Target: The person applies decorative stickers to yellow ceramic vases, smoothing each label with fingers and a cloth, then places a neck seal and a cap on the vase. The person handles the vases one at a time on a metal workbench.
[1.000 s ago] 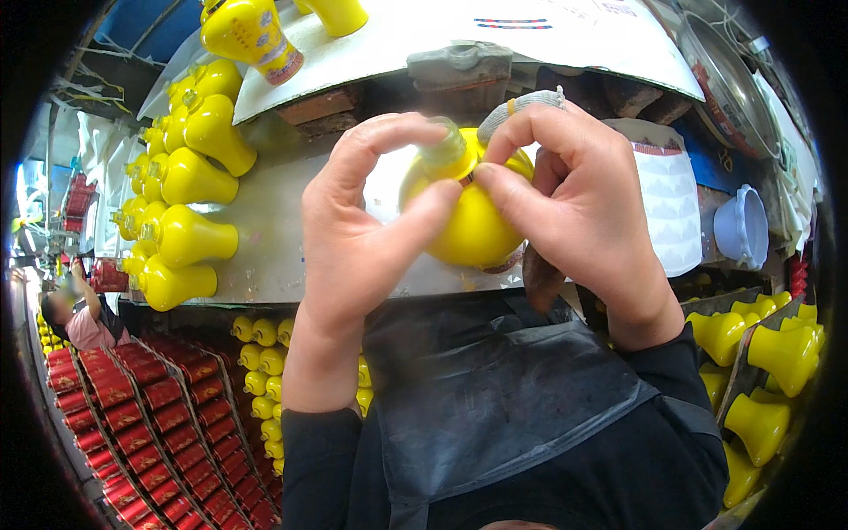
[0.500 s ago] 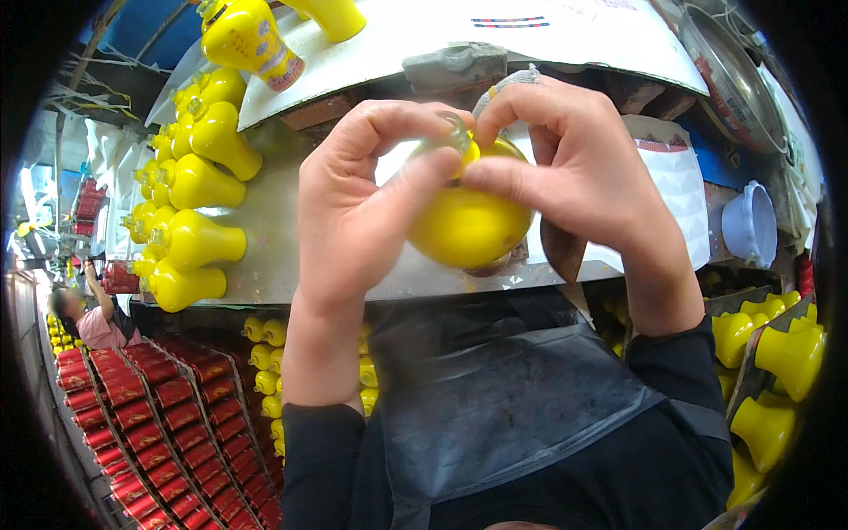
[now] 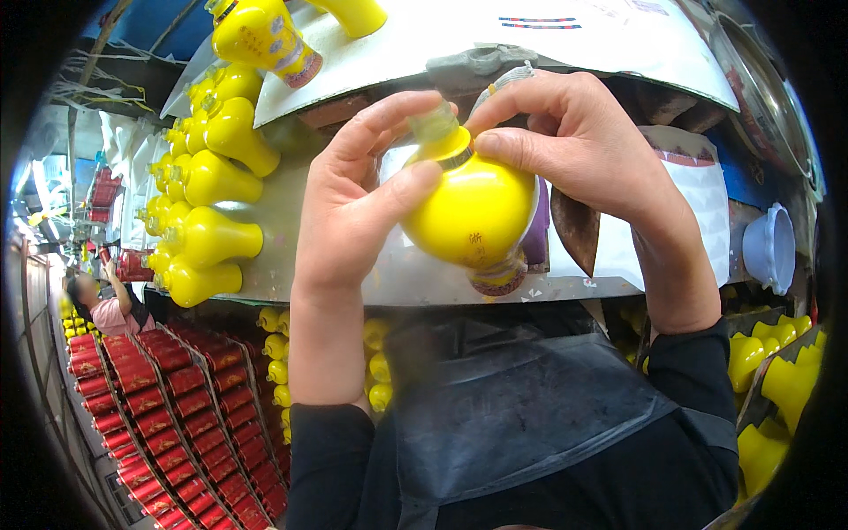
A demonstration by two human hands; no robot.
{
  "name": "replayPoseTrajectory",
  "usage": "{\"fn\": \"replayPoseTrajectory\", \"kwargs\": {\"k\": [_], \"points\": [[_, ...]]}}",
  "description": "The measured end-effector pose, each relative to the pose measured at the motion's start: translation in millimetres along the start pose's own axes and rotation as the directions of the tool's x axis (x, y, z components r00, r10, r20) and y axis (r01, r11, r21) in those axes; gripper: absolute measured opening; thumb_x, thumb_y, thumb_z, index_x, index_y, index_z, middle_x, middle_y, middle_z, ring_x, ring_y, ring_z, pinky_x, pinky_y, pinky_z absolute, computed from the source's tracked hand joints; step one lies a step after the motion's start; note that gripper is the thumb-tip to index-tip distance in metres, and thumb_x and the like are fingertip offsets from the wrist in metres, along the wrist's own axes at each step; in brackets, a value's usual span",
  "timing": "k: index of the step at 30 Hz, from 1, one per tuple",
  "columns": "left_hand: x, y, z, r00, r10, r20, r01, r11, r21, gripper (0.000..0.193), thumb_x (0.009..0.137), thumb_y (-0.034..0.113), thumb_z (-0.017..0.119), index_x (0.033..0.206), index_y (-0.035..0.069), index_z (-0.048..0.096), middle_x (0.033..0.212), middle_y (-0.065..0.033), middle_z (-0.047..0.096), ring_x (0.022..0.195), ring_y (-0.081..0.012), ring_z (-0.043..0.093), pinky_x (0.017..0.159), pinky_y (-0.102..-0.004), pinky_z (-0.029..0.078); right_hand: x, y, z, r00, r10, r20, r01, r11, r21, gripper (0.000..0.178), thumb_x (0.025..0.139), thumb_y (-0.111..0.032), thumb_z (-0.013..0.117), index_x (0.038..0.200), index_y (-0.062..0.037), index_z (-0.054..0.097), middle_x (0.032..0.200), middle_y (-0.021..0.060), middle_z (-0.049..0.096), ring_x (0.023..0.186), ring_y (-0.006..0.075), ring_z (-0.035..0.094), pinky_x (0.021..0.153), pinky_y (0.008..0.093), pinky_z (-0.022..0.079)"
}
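Between my two hands is a glossy yellow bottle (image 3: 466,208) with a rounded shoulder and a clear glass neck, tilted so its patterned foot points toward me. A thin dark band (image 3: 457,160) circles the base of its neck. My left hand (image 3: 340,199) grips it, thumb on the shoulder and fingers by the glass neck. Thumb and bent index finger of my right hand (image 3: 587,141) pinch at the band on the neck's right side. A piece of grey knitted cloth (image 3: 502,86) shows along the right index finger. Those fingertips are partly hidden.
Several yellow bottles (image 3: 212,234) lie along the table's left side. A decorated yellow bottle (image 3: 265,40) rests on the white board (image 3: 424,35), which bears thin printed strips (image 3: 539,22). A pointed brown blade (image 3: 576,231) and a pale blue basin (image 3: 768,250) are on the right.
The bottle has tipped, bringing its foot and printed front into view. My left thumb has shifted from the neck to the shoulder. My right thumb has moved slightly up beside the neck.
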State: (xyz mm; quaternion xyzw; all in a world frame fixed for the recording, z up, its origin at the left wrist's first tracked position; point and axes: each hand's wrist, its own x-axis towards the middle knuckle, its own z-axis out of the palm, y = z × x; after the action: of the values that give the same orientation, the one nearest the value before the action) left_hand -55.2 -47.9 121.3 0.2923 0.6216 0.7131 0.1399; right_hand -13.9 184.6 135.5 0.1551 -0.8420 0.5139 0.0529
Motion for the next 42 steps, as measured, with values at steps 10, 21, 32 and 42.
{"fn": "replayPoseTrajectory", "kwargs": {"k": [10,21,32,42], "points": [[2.3,0.4,6.0,0.992,-0.093,-0.080,0.084,0.990,-0.112,0.048,0.089,0.002,0.072,0.136,0.001,0.062,0.124,-0.0123,0.071,0.115,-0.0168,0.066,0.103,-0.0323,0.051,2.3,8.4,3.4,0.996,0.085,0.008,-0.085,0.991,0.105,0.026,0.097,-0.023,0.071,0.111,-0.0017,0.076,0.098,0.0104,0.075,0.084,0.0155,0.074,0.077,0.0267,0.060],[3.8,0.1,7.0,0.994,-0.073,-0.081,0.064,0.992,-0.108,0.047,0.086,-0.001,0.074,0.132,0.000,0.064,0.121,-0.0117,0.071,0.115,-0.0169,0.065,0.101,-0.0317,0.053,0.0,5.8,3.4,0.987,0.158,0.034,-0.161,0.972,0.172,0.035,0.095,-0.029,0.068,0.109,0.0006,0.077,0.102,0.0158,0.074,0.094,0.0240,0.072,0.088,0.0340,0.058],[3.3,2.2,10.1,0.989,-0.071,-0.126,0.071,0.997,-0.006,0.049,0.085,0.000,0.077,0.132,0.002,0.063,0.126,-0.0206,0.070,0.116,-0.0259,0.069,0.104,-0.0397,0.054,-2.1,12.3,7.1,0.992,0.127,-0.003,-0.125,0.976,0.177,0.027,0.098,-0.024,0.070,0.112,-0.0017,0.076,0.100,0.0111,0.075,0.090,0.0168,0.073,0.084,0.0293,0.060],[3.0,10.1,32.8,0.949,-0.117,-0.291,0.141,0.988,0.062,0.043,0.085,-0.008,0.066,0.127,-0.001,0.060,0.122,-0.0209,0.070,0.115,-0.0266,0.069,0.102,-0.0381,0.055,-0.6,16.7,13.0,0.990,0.141,-0.024,-0.134,0.971,0.197,0.028,0.099,-0.024,0.070,0.111,0.0003,0.076,0.099,0.0102,0.075,0.090,0.0152,0.072,0.084,0.0280,0.058]]}}
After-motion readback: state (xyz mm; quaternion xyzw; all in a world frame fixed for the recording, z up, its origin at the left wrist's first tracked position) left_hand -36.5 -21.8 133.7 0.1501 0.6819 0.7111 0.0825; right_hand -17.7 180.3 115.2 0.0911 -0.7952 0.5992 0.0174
